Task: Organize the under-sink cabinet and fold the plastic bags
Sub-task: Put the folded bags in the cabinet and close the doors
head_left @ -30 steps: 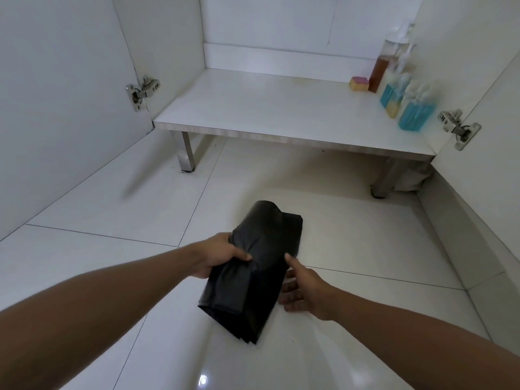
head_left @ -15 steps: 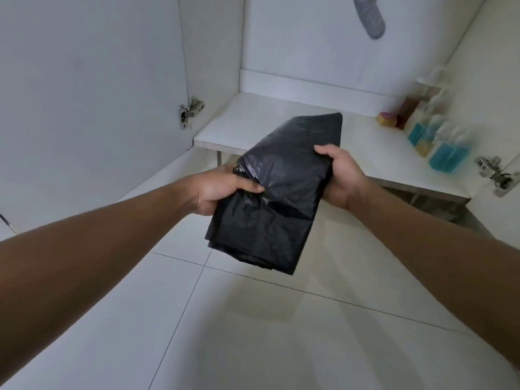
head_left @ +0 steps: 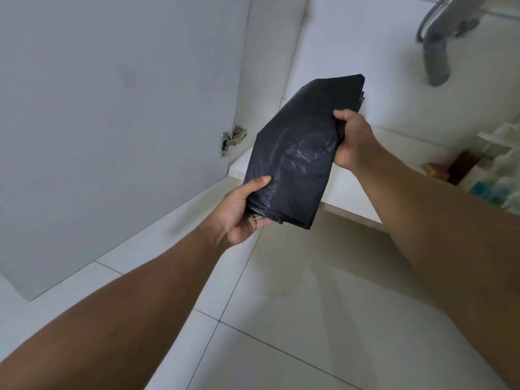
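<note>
Open cabinet door point(head_left: 112, 122): left of the left hand. Tiled floor point(head_left: 309, 319): below both forearms. Cabinet shelf point(head_left: 394, 153): behind and beneath the right hand. Folded black plastic bag point(head_left: 301, 153): held in the air between the two hands. Left hand point(head_left: 239, 215): grips the bag's lower corner, thumb on top. Right hand point(head_left: 351, 139): grips its upper right edge, thumb curled over it. Grey drain pipe point(head_left: 434, 60): above the right hand. Blurred bottles point(head_left: 495, 190): right of the right forearm. Hinge point(head_left: 230, 139): above the left hand.
</note>
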Available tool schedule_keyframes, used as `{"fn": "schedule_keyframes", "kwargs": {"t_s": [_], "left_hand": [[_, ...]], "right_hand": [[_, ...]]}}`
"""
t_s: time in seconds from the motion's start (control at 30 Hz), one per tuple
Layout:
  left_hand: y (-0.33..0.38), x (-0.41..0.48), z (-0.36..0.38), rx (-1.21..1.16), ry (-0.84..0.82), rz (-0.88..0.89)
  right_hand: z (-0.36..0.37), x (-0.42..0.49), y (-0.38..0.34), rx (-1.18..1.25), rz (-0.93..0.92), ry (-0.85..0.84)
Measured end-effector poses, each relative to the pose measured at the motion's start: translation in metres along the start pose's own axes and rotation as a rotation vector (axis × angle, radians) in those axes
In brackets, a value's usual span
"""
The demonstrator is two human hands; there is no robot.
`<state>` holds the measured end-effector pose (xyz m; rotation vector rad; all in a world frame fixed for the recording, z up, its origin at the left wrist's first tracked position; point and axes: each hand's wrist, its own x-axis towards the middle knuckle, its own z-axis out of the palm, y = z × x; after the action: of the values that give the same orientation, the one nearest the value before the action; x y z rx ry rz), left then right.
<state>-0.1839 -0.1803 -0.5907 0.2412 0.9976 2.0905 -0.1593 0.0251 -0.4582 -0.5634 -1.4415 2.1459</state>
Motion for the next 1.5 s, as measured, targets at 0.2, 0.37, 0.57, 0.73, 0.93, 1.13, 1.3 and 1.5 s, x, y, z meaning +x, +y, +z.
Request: {"fn": "schedule_keyframes", "kwargs": {"t_s": [0.2,0.37,0.57,0.73,0.93,1.13,1.3,1.5], "left_hand": [[-0.017,0.039,-0.007,-0.168,0.264,0.049],[-0.015,0.059,-0.012,-0.165,0.432,0.041],[-0.006,0.061,-0.011,-0.157,0.396,0.097],[0.009,0.064,-0.009,0.009,0.366,0.147],[0.008,0.067,-0.011,-0.032,0.474,0.152],[-0.008,0.071,-0.023,0.607,0.767,0.628],[-0.009,0.087,-0.032,1.38,0.369,0.482],[-0.011,0.075,-0.034,1.635,0.199,0.286]], "right_hand": [[0.0,0.044,0.011,-0.165,0.071,-0.062],[-0.017,0.054,0.053,-0.634,0.269,0.062],[-0.031,0.037,0.109,-1.074,-0.258,-0.078],[-0.038,0.006,0.134,-1.217,-0.499,-0.143],[-0.042,-0.007,0.148,-1.437,-0.749,-0.256],[-0.02,0.031,0.143,-1.42,-0.587,-0.094],[-0.026,0.03,0.149,-1.345,-0.607,-0.039],[-0.029,0.023,0.147,-1.465,-0.487,-0.183]]}}
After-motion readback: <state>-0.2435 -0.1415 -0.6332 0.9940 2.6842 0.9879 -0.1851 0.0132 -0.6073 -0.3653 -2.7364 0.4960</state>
